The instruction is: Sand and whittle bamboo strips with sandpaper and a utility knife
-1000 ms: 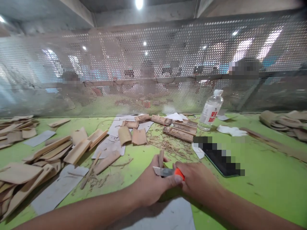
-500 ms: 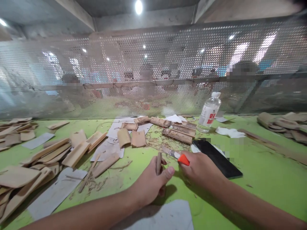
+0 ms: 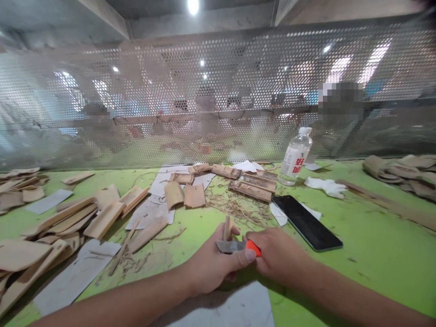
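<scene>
My left hand [image 3: 211,263] is closed around a short upright piece of bamboo [image 3: 227,228], its thumb pressed against the flat of a knife blade. My right hand [image 3: 277,254] grips the orange-handled knife [image 3: 238,246], whose grey blade lies across the bamboo piece near its lower part. Both hands hover just above the green table [image 3: 374,254], over a grey sheet of paper [image 3: 235,309] at the near edge.
Cut bamboo slats [image 3: 102,218] and grey paper sheets lie scattered left and centre. Shavings [image 3: 235,206] cover the middle. A black phone [image 3: 306,222], a clear plastic bottle [image 3: 294,156] and a white glove [image 3: 325,186] sit to the right. A perforated metal screen [image 3: 218,100] backs the table.
Half a second ago the knife had swung away up and right, off the bamboo. It has come back, and the blade again rests against the piece by my left thumb.
</scene>
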